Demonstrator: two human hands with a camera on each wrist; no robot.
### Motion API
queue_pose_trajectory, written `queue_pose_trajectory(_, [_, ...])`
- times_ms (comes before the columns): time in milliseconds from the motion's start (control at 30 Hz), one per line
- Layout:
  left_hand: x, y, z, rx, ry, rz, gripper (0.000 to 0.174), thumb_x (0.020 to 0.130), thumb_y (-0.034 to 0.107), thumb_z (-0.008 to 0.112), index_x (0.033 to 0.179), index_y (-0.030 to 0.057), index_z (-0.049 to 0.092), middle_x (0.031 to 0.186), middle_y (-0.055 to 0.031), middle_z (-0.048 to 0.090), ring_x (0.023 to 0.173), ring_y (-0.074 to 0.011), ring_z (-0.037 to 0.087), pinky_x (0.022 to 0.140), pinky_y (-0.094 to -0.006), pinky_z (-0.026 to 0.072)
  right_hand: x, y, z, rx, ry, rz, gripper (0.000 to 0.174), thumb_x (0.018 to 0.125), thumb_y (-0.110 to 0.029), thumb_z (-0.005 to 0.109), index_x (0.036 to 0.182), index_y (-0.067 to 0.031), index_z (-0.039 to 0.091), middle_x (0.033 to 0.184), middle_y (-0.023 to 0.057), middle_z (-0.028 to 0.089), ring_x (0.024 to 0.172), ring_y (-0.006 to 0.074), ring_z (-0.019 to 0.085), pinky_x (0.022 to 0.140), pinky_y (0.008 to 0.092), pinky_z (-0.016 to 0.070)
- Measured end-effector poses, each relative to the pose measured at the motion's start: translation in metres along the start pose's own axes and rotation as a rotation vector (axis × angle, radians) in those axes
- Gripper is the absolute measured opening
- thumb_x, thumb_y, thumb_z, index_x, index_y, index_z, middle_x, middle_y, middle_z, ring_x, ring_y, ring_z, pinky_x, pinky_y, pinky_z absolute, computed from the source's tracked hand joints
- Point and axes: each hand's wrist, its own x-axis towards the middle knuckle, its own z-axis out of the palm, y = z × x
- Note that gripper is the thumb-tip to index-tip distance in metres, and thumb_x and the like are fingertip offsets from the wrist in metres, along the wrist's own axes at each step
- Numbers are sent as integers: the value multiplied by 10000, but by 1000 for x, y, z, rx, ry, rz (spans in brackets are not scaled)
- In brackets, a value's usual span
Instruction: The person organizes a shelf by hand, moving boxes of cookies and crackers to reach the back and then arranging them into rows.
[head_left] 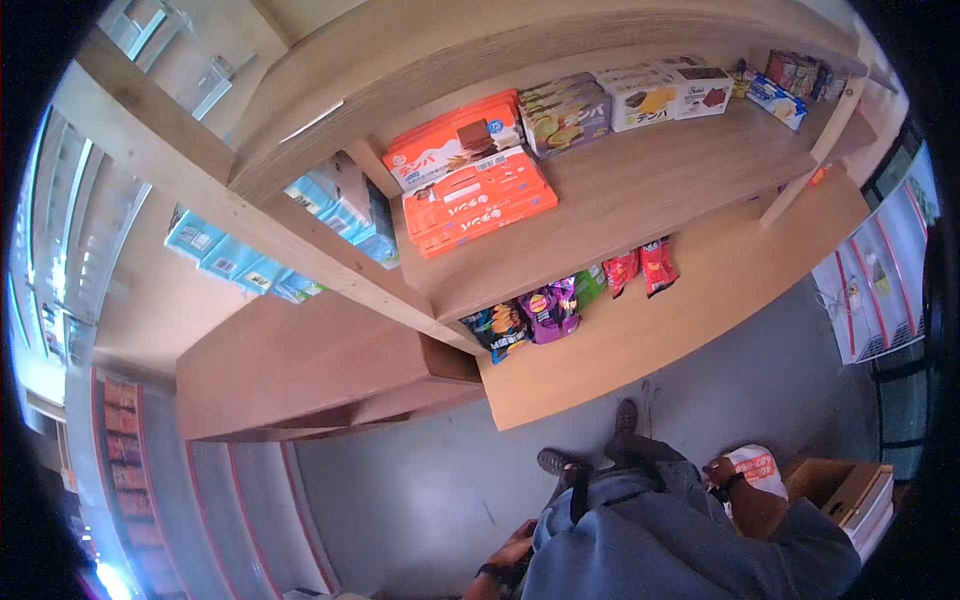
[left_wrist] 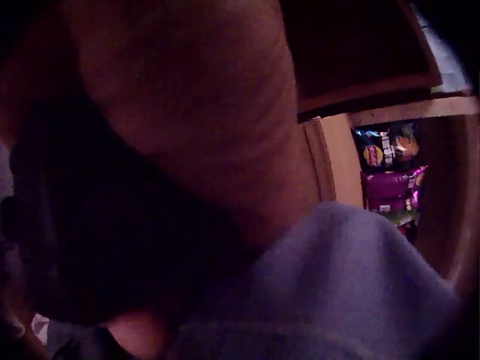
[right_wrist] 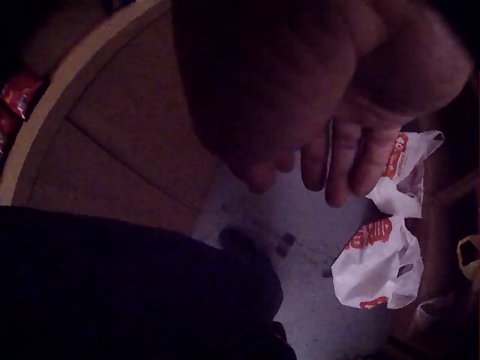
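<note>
1. Upper shelf (head_left: 640,190), upper centre of the frame: a stack of flat boxes (head_left: 478,205) lies at its left end. A row of biscuit boxes (head_left: 620,100) stands behind it and runs to the right.
2. Lower shelf (head_left: 640,340), directly beneath: snack bags (head_left: 530,315) sit in a row at the back, under the upper shelf's edge.
3. Upper left: packs (head_left: 240,262) are lined up on a neighbouring shelf.
4. Floor (head_left: 420,500), lower centre: shoes (head_left: 625,415) stand just before the lower shelf.
5. Lower right: a bag (head_left: 757,468) lies between the right hand (head_left: 720,472) and a cardboard box (head_left: 845,490). Contact with the hand cannot be told.

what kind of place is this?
Most likely a small shop: wooden shelves stocked with rows of orange snack boxes, bright chip bags on the shelf below, and a cardboard box on the floor.
</note>
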Motion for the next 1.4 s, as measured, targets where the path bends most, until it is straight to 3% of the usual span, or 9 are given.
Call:
queue_pose_trajectory(167, [22,-23,-13,539,-38,421,560,1009,335,681,1471,45,551,1410,-106,625,1329,-272,556,1149,-391,426,40,14,18,-470,14,-546,129,890,-190,701,896,-72,753,810,121,736,840,321,752,740,510,597])
queue_pose_trajectory(267, [11,-8,-7,476,59,81,578,1009,412,656,1456,56,569,1398,-115,640,1326,-272,561,1143,-395,433,87,-19,18,-585,147,-773,134,913,-152,643,826,-68,701,761,84,695,745,240,727,669,442,584])
queue_pose_trajectory(567, [-50,58,36,-179,179,-225,596,1086,509,557,1468,51,573,1351,-100,675,1229,-225,608,1074,-381,482,63,-144,-18,441,243,-482,161,935,-154,740,979,-23,657,787,75,697,739,169,703,673,343,574])
queue_pose_trajectory(633, [0,29,27,252,147,91,599,1125,531,476,1477,57,577,1347,-87,680,1213,-207,621,1082,-360,476,43,-152,-27,703,41,-309,97,890,-171,706,895,-74,709,969,136,761,912,387,720,802,476,586])
queue_pose_trajectory(867, [57,-63,-7,-249,198,30,558,1134,464,491,1507,55,560,1369,-100,684,1286,-216,605,1134,-336,439,81,10,38,-436,91,-766,193,879,-256,658,954,-97,738,966,144,750,963,369,717,850,540,563])
queue_pose_trajectory(1033, [32,-81,1,393,372,160,538,1119,382,539,1539,45,532,1401,-102,671,1314,-223,585,1166,-337,406,66,61,61,-640,180,-680,178,792,-288,741,760,-115,721,738,126,706,803,361,719,787,513,583])
queue_pose_trajectory(1100, [26,-77,10,285,287,61,539,1117,377,542,1543,46,528,1409,-101,666,1320,-223,581,1170,-337,403,73,66,66,26,-18,-315,167,838,-228,685,771,-78,716,729,133,700,723,318,724,698,490,597])
queue_pose_trajectory(1300, [20,-45,37,286,213,-30,544,1112,363,550,1555,49,516,1434,-100,650,1337,-223,568,1180,-339,391,107,35,67,216,190,-674,227,869,-214,703,771,-15,655,685,100,657,563,205,683,514,379,565])
queue_pose_trajectory(1400, [21,-25,47,327,197,-31,547,1110,356,554,1561,50,511,1446,-100,642,1345,-223,562,1186,-339,385,131,16,66,533,125,-225,130,892,-134,702,876,-17,647,709,86,664,589,205,680,529,379,570])
